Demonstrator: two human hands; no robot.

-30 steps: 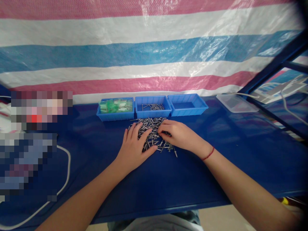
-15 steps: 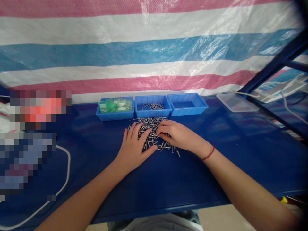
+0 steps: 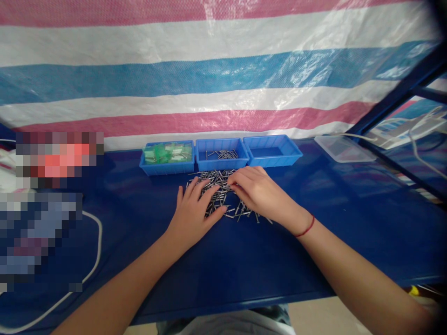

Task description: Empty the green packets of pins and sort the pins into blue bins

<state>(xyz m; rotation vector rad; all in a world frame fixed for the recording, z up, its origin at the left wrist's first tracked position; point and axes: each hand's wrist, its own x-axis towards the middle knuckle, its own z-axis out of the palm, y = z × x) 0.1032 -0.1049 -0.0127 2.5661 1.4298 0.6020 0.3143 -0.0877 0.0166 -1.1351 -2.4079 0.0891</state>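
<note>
A loose pile of silver blind rivets [image 3: 219,197] lies on the blue table in front of the bins. My left hand [image 3: 192,209] rests over the pile's left side, its fingers spread. At the right side my right hand [image 3: 256,188] has thumb and fingertips pinched together; whatever sits between them is too small to make out. Behind the pile, the middle blue bin [image 3: 223,164] holds several more thin metal pieces like those in the pile. Green-and-clear plastic packets [image 3: 167,152] fill the left blue bin [image 3: 169,169].
The right blue bin [image 3: 275,160] stands beside the middle one. A clear plastic lid [image 3: 344,149] lies farther right, near a dark metal frame. White cable [image 3: 100,232] curves along the left, next to blurred-out items. A striped plastic sheet [image 3: 209,79] hangs behind.
My right hand has shifted slightly up at the pile, and its fingers are more closed. A few rivets under it have moved to the right. My left hand is almost still.
</note>
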